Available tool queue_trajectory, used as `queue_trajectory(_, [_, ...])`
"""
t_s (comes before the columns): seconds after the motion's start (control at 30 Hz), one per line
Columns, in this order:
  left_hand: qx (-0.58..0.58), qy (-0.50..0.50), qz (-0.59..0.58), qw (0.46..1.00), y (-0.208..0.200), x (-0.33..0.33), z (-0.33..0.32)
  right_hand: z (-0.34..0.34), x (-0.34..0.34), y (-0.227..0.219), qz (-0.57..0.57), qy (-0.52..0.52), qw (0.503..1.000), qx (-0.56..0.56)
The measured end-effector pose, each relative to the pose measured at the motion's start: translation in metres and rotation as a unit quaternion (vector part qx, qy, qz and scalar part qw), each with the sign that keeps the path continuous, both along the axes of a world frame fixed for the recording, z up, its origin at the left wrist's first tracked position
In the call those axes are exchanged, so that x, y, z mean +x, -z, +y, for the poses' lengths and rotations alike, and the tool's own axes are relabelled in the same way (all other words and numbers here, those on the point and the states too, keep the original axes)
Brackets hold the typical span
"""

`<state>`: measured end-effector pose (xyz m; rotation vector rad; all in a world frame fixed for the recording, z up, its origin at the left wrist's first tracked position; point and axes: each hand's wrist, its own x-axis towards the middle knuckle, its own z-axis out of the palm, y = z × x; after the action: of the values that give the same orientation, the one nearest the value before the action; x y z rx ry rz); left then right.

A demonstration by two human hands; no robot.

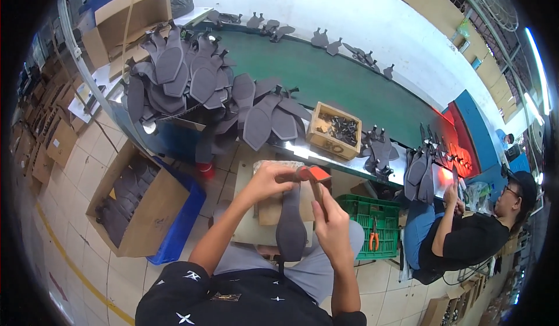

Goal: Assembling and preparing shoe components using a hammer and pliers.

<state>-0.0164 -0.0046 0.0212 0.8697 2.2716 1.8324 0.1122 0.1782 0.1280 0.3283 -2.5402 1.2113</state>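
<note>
In front of me is a dark grey shoe sole (291, 230), its broad end toward my lap. My left hand (269, 181) is closed at the sole's far, narrow end, fingers pinching it; what lies under the fingertips is partly hidden. My right hand (332, 224) is wrapped round the wooden handle of a hammer (319, 175) with a red-orange head. The head is close to my left fingertips, over the far end of the sole. Below them is a pale work block (247, 209), partly covered by the sole and my arms.
Beyond my hands stands a wooden box (317, 141) of small black parts. Piled soles (174, 69) edge a green conveyor (262, 55). At left is a cardboard box (157, 221) of soles; at right, a green crate (355, 209) with orange-handled pliers (374, 241) and a seated person (471, 238).
</note>
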Motion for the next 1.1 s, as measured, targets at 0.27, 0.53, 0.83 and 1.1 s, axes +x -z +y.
queue_trajectory(0.27, [-0.186, -0.092, 0.126, 0.97, -0.002, 0.016, 0.001, 0.0, 0.023, -0.028, 0.171, -0.015, 0.984, 0.049])
queue_trajectory(0.53, [-0.204, -0.081, 0.069, 0.973, -0.005, 0.016, -0.001, 0.018, 0.025, -0.053, 0.051, 0.01, 0.995, -0.086])
queue_trajectory(0.83, [-0.17, -0.089, 0.2, 0.961, -0.002, 0.017, 0.001, 0.049, -0.002, -0.014, -0.04, 0.045, 0.998, -0.018])
queue_trajectory(1.1, [0.021, 0.126, -0.048, 0.991, -0.092, 0.112, -0.006, 0.043, -0.054, 0.022, 0.074, -0.095, 0.937, 0.327])
